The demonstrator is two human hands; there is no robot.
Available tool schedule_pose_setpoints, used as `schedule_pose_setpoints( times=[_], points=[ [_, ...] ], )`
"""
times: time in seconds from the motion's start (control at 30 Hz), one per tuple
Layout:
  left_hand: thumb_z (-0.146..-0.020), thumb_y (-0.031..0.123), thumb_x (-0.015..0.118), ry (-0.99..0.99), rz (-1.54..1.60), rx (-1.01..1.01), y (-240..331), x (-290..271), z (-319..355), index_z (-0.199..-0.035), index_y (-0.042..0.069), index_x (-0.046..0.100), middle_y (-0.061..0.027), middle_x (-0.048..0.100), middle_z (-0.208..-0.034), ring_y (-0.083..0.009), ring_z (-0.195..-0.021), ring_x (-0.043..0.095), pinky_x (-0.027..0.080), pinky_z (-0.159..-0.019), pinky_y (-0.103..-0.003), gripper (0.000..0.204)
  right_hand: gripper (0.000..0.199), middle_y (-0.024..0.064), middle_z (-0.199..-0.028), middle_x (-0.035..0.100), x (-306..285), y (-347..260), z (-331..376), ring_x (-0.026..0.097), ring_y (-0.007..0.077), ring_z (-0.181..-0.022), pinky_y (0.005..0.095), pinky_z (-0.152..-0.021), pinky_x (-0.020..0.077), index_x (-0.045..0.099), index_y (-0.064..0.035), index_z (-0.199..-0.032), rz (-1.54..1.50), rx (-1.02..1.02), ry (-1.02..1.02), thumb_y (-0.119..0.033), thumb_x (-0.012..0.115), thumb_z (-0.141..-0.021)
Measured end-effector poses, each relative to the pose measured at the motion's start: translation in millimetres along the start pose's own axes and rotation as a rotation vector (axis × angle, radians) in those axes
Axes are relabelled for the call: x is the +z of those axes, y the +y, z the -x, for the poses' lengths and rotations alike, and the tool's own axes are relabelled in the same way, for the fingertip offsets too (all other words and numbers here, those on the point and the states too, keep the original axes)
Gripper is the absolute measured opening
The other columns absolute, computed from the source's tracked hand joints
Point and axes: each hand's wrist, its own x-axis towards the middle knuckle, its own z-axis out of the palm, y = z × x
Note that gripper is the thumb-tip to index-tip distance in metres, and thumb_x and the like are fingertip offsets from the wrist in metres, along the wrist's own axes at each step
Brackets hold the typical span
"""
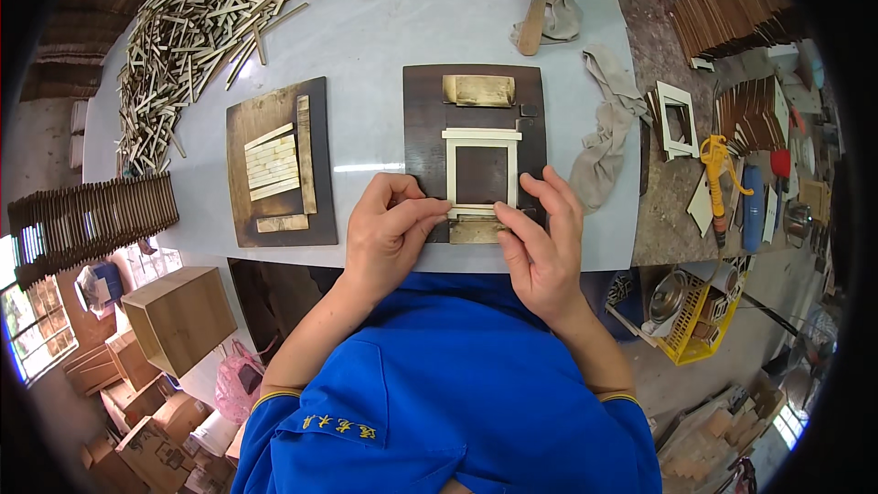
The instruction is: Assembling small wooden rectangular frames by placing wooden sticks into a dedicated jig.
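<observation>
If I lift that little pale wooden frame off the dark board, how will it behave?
The pale frame looks thin-railed, so probably light and easily flexed or snapped. Both hands, left hand and right hand, press its bottom rail, hinting loose joints. Flat, unlikely to roll.

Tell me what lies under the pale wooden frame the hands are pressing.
The pale frame lies on a dark brown board, which shows through its opening. Left hand and right hand pinch its lower bar; a tan block sits there, partly hidden by fingers.
</observation>
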Motion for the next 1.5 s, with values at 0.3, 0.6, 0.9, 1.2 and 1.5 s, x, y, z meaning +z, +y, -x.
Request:
schedule_pose_setpoints(
  times=[0.3,0.6,0.9,1.2,1.5],
  points=[
    [-0.082,-0.006,0.078,-0.003,-0.020,0.001,-0.6,-0.8,1.5,-0.100,0.007,0.081,-0.0045,0.056,-0.098,-0.0147,-0.073,0.050,0.044,-0.062,-0.026,0.022,0.036,0.0170,-0.151,0.052,3.4,-4.1,-3.0,0.041,0.0406,-0.145,0.0495,-0.118,0.0358,0.074,-0.0150,-0.125,0.106,-0.042,-0.070,-0.015,0.076,-0.089],
    [-0.084,-0.004,0.077,-0.037,-0.049,0.013,-3.0,-3.4,2.0,-0.101,0.007,0.081,-0.0041,0.059,-0.096,-0.0152,-0.073,0.053,0.045,-0.062,-0.026,0.021,0.036,0.0165,-0.156,0.049,2.3,-8.9,-7.8,0.035,0.0392,-0.150,0.0493,-0.117,0.0328,0.076,-0.0166,-0.124,0.152,-0.028,-0.117,-0.019,0.078,-0.088],
    [-0.089,-0.002,0.073,-0.205,-0.029,-0.196,31.4,-27.4,-5.2,-0.111,0.002,0.078,-0.0076,0.069,-0.103,-0.0181,-0.073,0.059,0.048,-0.064,-0.027,0.022,0.027,0.0175,-0.156,0.050,2.5,-7.9,-9.3,0.032,0.0427,-0.152,0.0509,-0.120,0.0292,0.077,-0.0151,-0.118,0.215,-0.017,-0.103,-0.019,0.074,-0.091],
    [-0.089,0.000,0.074,-0.280,0.138,-0.311,36.3,-30.4,-8.1,-0.120,0.000,0.074,-0.0099,0.068,-0.107,-0.0210,-0.076,0.061,0.050,-0.067,-0.029,0.031,0.033,0.0181,-0.156,0.051,-0.4,-3.7,-5.9,0.034,0.0405,-0.151,0.0515,-0.113,0.0341,0.076,-0.0147,-0.119,0.256,-0.036,-0.062,-0.016,0.076,-0.086],
    [-0.088,0.019,0.080,-0.298,-0.419,0.219,25.0,-13.4,-7.3,-0.128,0.002,0.068,-0.0098,0.060,-0.110,-0.0243,-0.086,0.058,0.051,-0.076,-0.033,0.045,0.031,0.0175,-0.155,0.052,-6.9,0.7,-2.4,0.033,0.0433,-0.152,0.0527,-0.118,0.0311,0.075,-0.0112,-0.122,0.170,0.007,-0.103,-0.020,0.072,-0.093]
  ],
)
